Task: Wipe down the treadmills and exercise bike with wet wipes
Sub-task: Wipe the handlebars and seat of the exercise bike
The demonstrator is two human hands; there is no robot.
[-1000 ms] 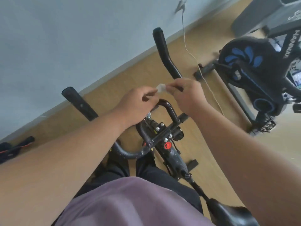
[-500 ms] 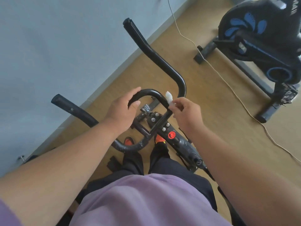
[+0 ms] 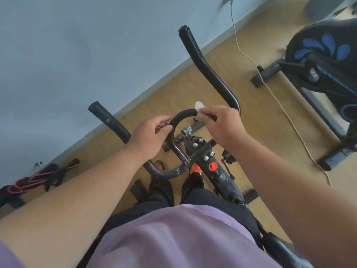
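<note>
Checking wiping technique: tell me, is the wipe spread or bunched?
Bunched: only a small white wad of the wipe shows, pinched in the right hand.

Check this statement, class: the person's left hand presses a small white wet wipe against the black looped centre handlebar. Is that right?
Wrong hand. In the head view the right hand pinches the small white wet wipe against the black looped centre handlebar; the left hand only grips the loop.

A: Soft, even daylight, with only faint shadows on the floor [image 3: 251, 117].
B: Wide-angle bending tilts the wall [image 3: 77, 45]. The second exercise bike [image 3: 324, 60] at the right edge blurs, and overall sharpness is mediocre.
</note>
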